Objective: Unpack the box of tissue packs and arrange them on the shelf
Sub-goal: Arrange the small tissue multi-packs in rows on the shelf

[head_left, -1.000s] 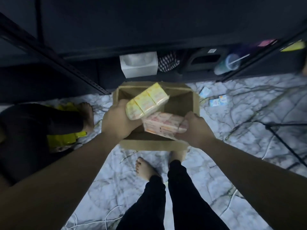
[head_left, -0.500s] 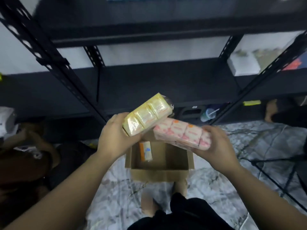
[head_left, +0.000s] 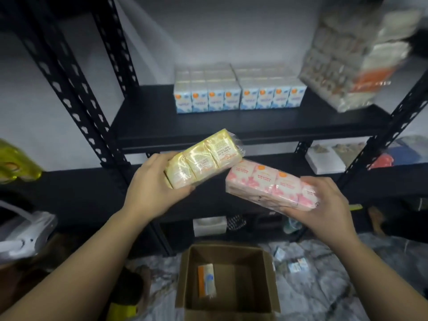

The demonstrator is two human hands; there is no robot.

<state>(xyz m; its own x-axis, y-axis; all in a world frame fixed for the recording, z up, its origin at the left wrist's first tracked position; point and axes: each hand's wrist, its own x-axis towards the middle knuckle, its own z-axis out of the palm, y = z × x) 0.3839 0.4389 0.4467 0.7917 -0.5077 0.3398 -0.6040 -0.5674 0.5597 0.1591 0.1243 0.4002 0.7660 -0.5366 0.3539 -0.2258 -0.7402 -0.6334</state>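
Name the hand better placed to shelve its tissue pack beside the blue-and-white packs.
Left, probably. The left hand holds the yellow tissue pack higher, close under the black shelf edge, below its bare stretch left of the blue-and-white packs.

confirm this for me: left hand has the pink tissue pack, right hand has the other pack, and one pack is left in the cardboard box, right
Not quite. The head view shows the left hand holding the yellow tissue pack; the pink tissue pack is in the right hand. One pack does remain in the cardboard box.

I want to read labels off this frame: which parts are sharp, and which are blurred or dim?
Head view: the yellow tissue pack and pink tissue pack are fairly sharp, print partly legible; the wrapped bundle at upper right is motion-smeared; the cardboard box and floor are dim; shelf posts bow from the wide-angle lens.
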